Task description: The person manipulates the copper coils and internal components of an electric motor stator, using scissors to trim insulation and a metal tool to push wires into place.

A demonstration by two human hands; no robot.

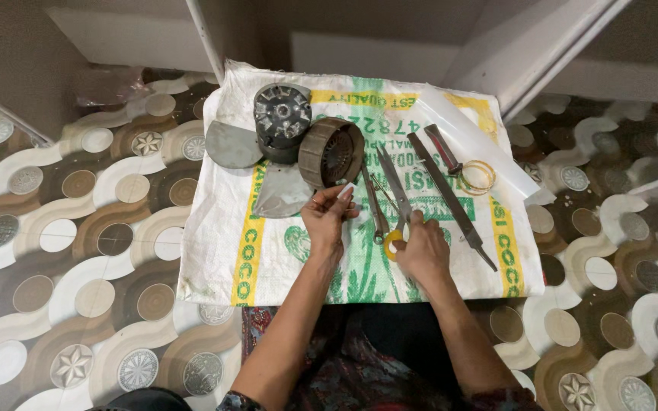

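Note:
My left hand [325,217] rests on a white woven sack [268,251], fingers up against a rusty round motor stator [331,152] lying on its side. My right hand [423,247] closes around the yellow handle of scissors [392,190], whose blades point away from me. Thin metal pliers [375,209] lie between my hands. Behind the stator sits a dark fan motor housing [282,118] with grey metal blades [234,144].
A long flat file [451,198] lies diagonally on the right of the sack, with a red-handled tool [442,148], a coil of wire rings [477,176] and a white strip [481,144]. Patterned tile floor [78,251] surrounds the sack; walls stand behind.

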